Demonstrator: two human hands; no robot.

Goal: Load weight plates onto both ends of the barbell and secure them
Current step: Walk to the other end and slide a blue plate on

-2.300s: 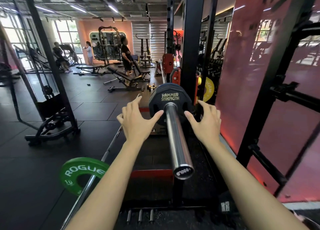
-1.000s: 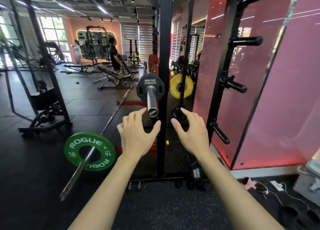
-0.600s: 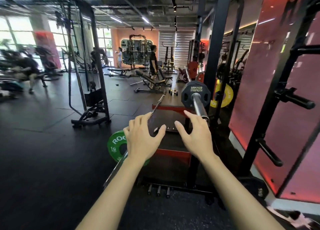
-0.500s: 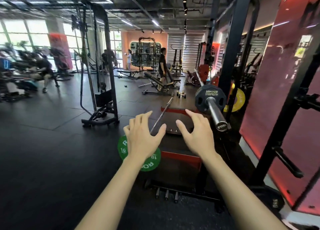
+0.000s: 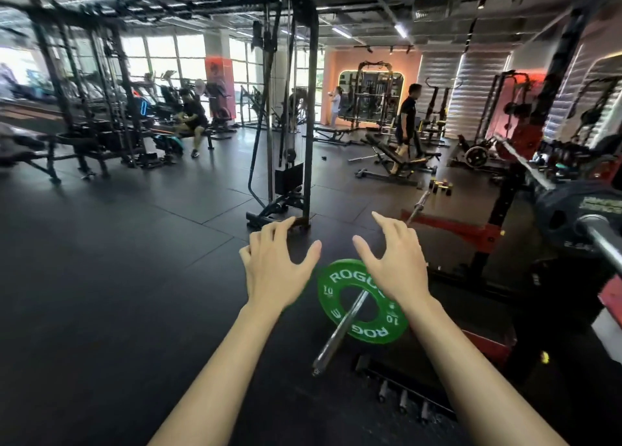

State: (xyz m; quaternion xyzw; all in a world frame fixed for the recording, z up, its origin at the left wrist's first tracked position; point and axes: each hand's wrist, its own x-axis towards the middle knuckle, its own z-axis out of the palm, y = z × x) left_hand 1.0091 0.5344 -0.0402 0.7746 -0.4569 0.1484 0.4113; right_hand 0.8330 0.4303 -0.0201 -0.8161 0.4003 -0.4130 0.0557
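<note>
My left hand and my right hand are stretched out in front of me, fingers spread and holding nothing. Below and between them a green Rogue 10 plate sits on the near end of a barbell that lies on the floor; my right hand covers part of the plate's top. At the far right edge the racked barbell's sleeve shows with a black Hammer Strength plate on it, well clear of both hands.
The black rack upright with red base stands right of my hands. A cable machine stands ahead. Benches, machines and several people fill the far gym. Plate storage pegs lie low at the rack's foot.
My view has swung left, away from the racked barbell, which slid to the right edge. The green plate on the floor bar now sits under my hands. Both hands stay spread and hold nothing.
</note>
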